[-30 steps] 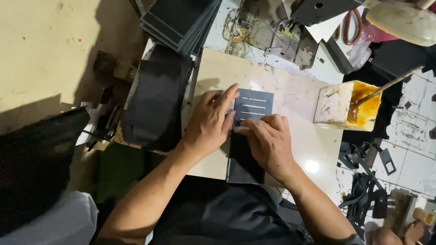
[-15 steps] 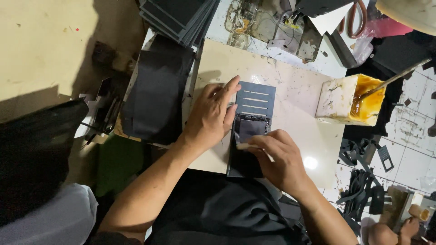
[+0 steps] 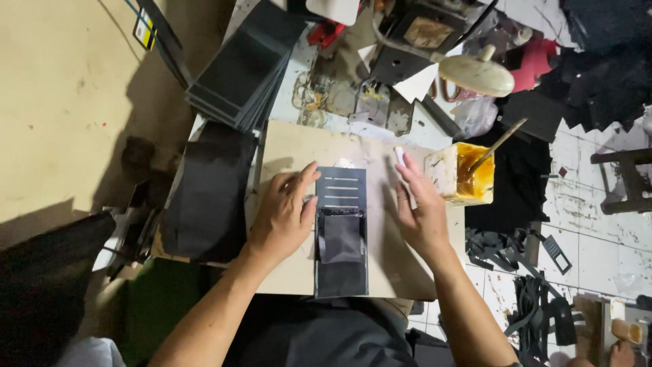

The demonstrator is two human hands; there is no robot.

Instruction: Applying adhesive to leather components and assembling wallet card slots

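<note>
A dark leather wallet panel (image 3: 341, 231) with several slits lies flat on a beige board (image 3: 299, 153). A smaller shiny black piece rests on its lower half. My left hand (image 3: 284, 216) presses its fingers on the board and the panel's left edge. My right hand (image 3: 421, 202) hovers open to the right of the panel, fingers spread and pointing at a glue tub (image 3: 463, 174). It holds nothing.
The yellow glue tub has a brush stick (image 3: 499, 143) in it. A stack of black sheets (image 3: 241, 68) lies at the back left, and a black leather piece (image 3: 207, 194) sits left of the board. A lamp head (image 3: 475, 73) hangs at the back. Black scraps (image 3: 530, 299) litter the tiled floor at right.
My right hand has lifted off the panel's lower part and moved right toward the glue tub. The left hand stays on the panel's left edge. The camera view has shifted.
</note>
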